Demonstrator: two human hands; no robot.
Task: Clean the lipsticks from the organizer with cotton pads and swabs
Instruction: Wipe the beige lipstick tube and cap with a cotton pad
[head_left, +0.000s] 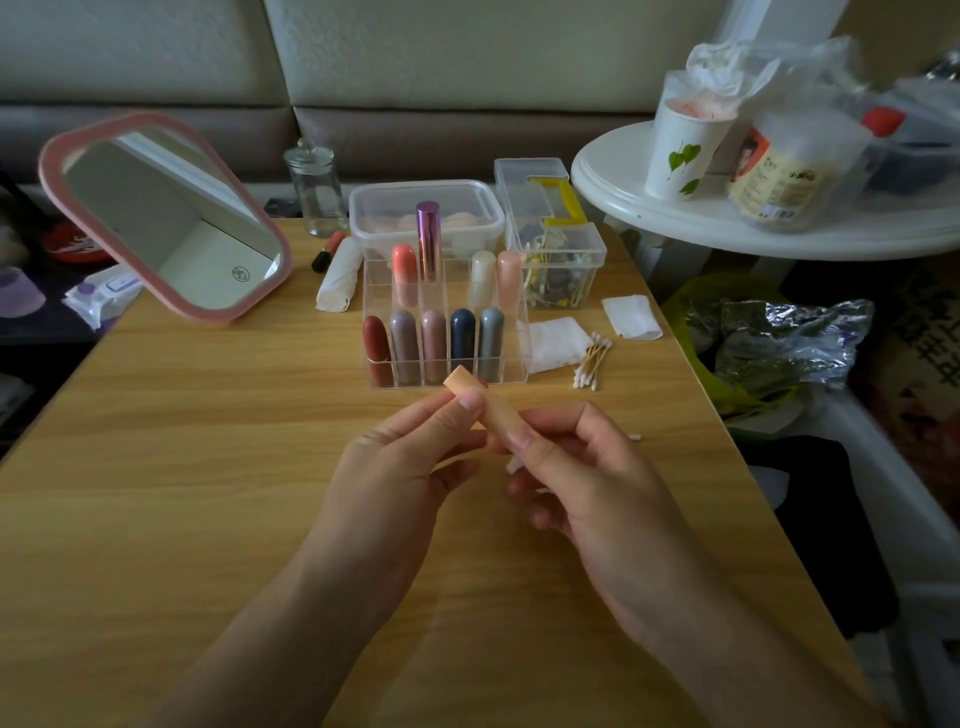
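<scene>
Both hands meet over the near middle of the tabletop (208, 467), sharing one peach lipstick (470, 392) held clear of the wood just in front of the clear organizer (514, 358). The left hand (405, 467) pinches the tube's far end between thumb and curled fingers. The right hand (582, 467) closes thumb and forefinger round the near end, its other fingers curled beneath. A scrap of white shows under those fingers, perhaps a pad or a swab tip, but it is too hidden to tell. The tube lies slanted, its far end tipped up and away toward the organizer. Both forearms come in from the bottom edge and angle inward, palms turned partly toward each other. I judge this to be the handling of one tube taken out for cleaning, either about to be uncapped or being wiped along its case; the view does not settle which. The other lipsticks (434, 343) stand upright in the organizer's compartments, and whether any are already clean cannot be told. The next move probably calls for a steady left-hand hold while the right works or fetches a cleaning piece. Cotton pads (553, 343) and a heap of swabs (592, 361) lie just right of the organizer. A firm pinch matters, since the smooth tube could slip.
</scene>
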